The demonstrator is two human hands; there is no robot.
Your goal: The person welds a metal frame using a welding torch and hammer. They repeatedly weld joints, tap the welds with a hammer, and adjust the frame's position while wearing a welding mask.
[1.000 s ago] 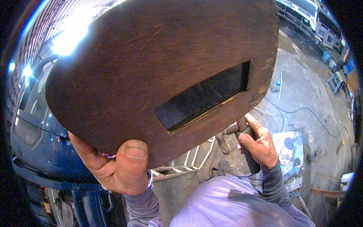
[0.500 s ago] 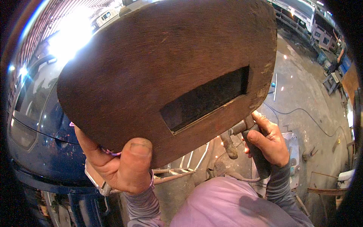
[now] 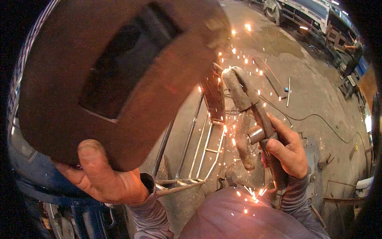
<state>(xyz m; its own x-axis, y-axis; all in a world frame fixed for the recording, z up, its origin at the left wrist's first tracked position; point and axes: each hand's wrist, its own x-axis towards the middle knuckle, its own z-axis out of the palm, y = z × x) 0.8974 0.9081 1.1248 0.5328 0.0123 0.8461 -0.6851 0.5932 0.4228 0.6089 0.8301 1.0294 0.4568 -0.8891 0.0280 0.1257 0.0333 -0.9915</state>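
My left hand (image 3: 107, 179) grips the lower edge of a brown welding shield (image 3: 167, 79), thumb on its face. The shield, with a dark rectangular window, is tilted over the left half of the view. My right hand (image 3: 290, 153) is closed round the dark handle of a welding electrode holder (image 3: 260, 119), its worn jaws pointing up. A short rod end shows at the jaws' tip, close to a brown metal piece (image 3: 215, 99). Below stands a frame of welded metal tubes (image 3: 191, 183), partly hidden by the shield. Bright sparks (image 3: 234, 141) scatter around the holder, and some glow at my clothing.
A dark blue vehicle (image 3: 30, 167) stands at the left. A cable (image 3: 314, 116) and metal strips (image 3: 274, 81) lie on the concrete floor (image 3: 326, 139). A truck (image 3: 302, 18) is at the back right, with another person (image 3: 352, 55) beside it.
The shield has swung left and tilted, uncovering the electrode holder's jaws and more of the tube frame. My left hand moved left with it. Far more sparks fly; the bright glare at upper left is hidden.
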